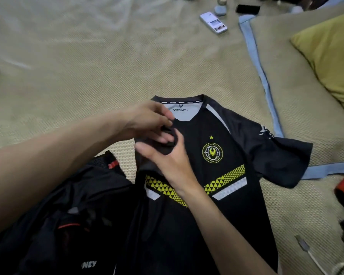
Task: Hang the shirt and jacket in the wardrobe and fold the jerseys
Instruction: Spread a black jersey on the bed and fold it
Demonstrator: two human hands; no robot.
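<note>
Both hands, left hand (147, 120) and right hand (167, 155), pinch the black jersey's (216, 215) folded sleeve.

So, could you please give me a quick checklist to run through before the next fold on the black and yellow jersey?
1. Jersey lies front up on the mat: ok.
2. Far sleeve spread out flat, ready to fold in: ok.
3. Near sleeve already folded over the chest: ok, left hand and right hand both grip that bunched fabric.
4. Folded edge straight and smooth: not ok, the fabric is still bunched under the hands.
5. Room beside the jersey: not ok, a dark garment pile touches its side.
6. Hem lying flat: cannot tell, it is out of view.
</note>
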